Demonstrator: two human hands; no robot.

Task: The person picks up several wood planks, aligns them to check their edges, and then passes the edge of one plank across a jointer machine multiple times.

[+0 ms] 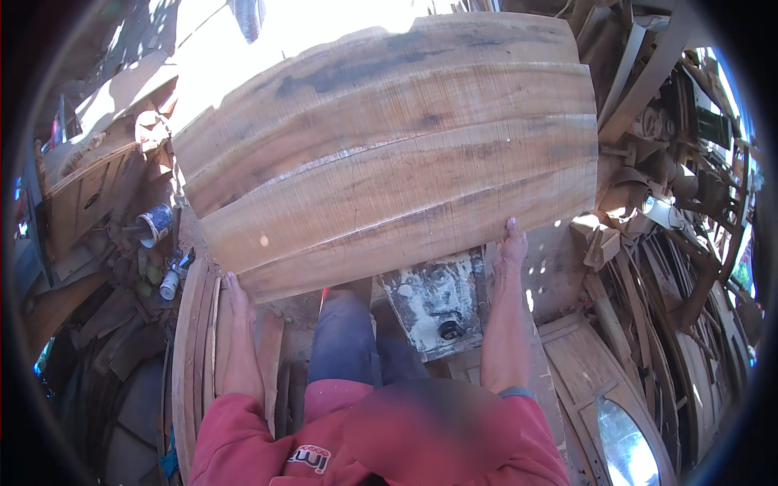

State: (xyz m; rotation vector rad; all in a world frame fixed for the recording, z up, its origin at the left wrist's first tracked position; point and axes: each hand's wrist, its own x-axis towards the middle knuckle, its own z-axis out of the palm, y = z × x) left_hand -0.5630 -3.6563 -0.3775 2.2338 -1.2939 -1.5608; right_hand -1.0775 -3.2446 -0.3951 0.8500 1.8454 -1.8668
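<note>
A large wooden panel (405, 162) made of several planks laid edge to edge spans the upper middle, tilted with its right end higher. Its near edge rests in both my hands. My left hand (235, 298) grips the near left corner, thumb on the top face and fingers out of sight below. Farther right along the same edge, my right hand (512, 245) holds on in the same way, its thumb showing above. Dark stains and thin lines between the planks mark the panel's face.
Beneath the panel stands a paint-spattered board or box (438, 304). Curved timber pieces (194, 348) lean at the left, near a paint bucket (154, 223) and a white bottle (170, 283). A wooden door with oval glass (624, 437) lies lower right. Stacked planks (681, 324) crowd the right side.
</note>
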